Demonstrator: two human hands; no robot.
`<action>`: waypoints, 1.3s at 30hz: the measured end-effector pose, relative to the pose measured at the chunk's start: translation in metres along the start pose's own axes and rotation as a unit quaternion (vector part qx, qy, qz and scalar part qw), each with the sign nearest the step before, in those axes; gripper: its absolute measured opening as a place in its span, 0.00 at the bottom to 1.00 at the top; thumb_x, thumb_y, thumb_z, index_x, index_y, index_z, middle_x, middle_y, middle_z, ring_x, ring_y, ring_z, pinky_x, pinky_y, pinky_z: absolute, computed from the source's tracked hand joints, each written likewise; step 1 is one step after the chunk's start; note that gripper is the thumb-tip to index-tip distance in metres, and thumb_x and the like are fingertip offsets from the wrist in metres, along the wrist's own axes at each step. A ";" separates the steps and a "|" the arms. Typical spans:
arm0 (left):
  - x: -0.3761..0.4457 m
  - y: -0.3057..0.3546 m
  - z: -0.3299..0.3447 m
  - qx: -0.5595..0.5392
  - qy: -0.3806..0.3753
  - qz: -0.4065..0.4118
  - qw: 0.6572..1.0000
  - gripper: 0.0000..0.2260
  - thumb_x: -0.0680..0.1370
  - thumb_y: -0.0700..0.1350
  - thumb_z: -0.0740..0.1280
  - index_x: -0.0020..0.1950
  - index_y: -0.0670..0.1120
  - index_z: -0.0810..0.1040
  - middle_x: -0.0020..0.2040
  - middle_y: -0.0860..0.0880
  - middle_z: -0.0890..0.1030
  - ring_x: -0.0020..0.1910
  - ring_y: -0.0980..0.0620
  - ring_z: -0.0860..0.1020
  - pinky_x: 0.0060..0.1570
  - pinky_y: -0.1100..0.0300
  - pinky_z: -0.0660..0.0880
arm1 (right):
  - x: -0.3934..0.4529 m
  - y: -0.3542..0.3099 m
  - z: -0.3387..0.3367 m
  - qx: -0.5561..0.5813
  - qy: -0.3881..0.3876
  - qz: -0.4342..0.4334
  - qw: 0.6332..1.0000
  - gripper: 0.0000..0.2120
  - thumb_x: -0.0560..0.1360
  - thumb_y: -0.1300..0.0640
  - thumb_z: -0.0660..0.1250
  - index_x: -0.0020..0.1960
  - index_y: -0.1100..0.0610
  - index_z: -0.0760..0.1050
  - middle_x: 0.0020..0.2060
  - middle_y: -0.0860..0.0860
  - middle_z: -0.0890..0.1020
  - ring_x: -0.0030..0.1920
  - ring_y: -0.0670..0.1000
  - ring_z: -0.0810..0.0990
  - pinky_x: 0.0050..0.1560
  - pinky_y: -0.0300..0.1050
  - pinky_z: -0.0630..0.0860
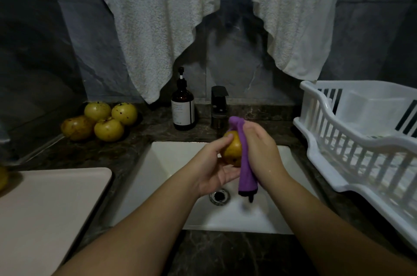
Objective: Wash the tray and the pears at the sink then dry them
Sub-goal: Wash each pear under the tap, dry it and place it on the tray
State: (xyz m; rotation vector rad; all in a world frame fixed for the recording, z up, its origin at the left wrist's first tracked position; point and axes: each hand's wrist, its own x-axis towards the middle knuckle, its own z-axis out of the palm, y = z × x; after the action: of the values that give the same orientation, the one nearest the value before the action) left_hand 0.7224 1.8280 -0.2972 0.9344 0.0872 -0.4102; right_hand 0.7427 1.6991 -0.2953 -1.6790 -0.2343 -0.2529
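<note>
Sink (171,163) (white) beneath hands, pear (232,148) and purple cloth (246,163).

One yellow-brown pear (232,148) with dark specks is held above the white sink (171,163), cupped from the left by the left hand (216,168) while the right hand (259,151) presses a purple cloth (246,174) against its right side, the cloth's tail hanging down toward the drain. Four more speckled yellow pears (101,121) sit bunched together on the dark tabletop (140,140) to the left of the sink, near the wall. The pale, flat tray (49,203) with rounded corners lies on the tabletop at the near left, just beside the sink.
</note>
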 end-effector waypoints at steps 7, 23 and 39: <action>0.001 0.006 -0.001 -0.099 -0.044 0.002 0.994 0.35 0.74 0.59 0.72 0.74 0.39 0.72 0.66 0.32 0.80 0.59 0.35 0.83 0.61 0.42 0.81 | 0.003 0.002 0.004 0.046 -0.004 0.043 0.998 0.14 0.84 0.39 0.55 0.53 0.32 0.80 0.53 0.45 0.84 0.52 0.46 0.83 0.50 0.44 0.77; 0.001 -0.001 0.001 -0.051 -0.020 0.031 0.998 0.28 0.76 0.62 0.70 0.69 0.45 0.81 0.65 0.39 0.83 0.63 0.41 0.83 0.63 0.45 0.79 | -0.001 -0.004 0.010 -0.020 0.015 -0.078 0.997 0.14 0.86 0.46 0.54 0.60 0.35 0.78 0.59 0.36 0.77 0.59 0.31 0.74 0.60 0.33 0.71; 0.000 -0.001 0.022 0.012 0.052 0.111 0.992 0.25 0.80 0.62 0.67 0.73 0.49 0.76 0.63 0.42 0.84 0.60 0.43 0.84 0.57 0.47 0.81 | -0.010 -0.014 0.015 -0.032 0.015 -0.065 0.997 0.25 0.79 0.35 0.58 0.74 0.40 0.65 0.67 0.41 0.73 0.64 0.41 0.74 0.61 0.40 0.72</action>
State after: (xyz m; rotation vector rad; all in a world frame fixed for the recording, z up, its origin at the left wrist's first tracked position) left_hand 0.7197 1.8099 -0.2850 0.9767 0.0716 -0.1569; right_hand 0.7291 1.7155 -0.2866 -1.7244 -0.3160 -0.3870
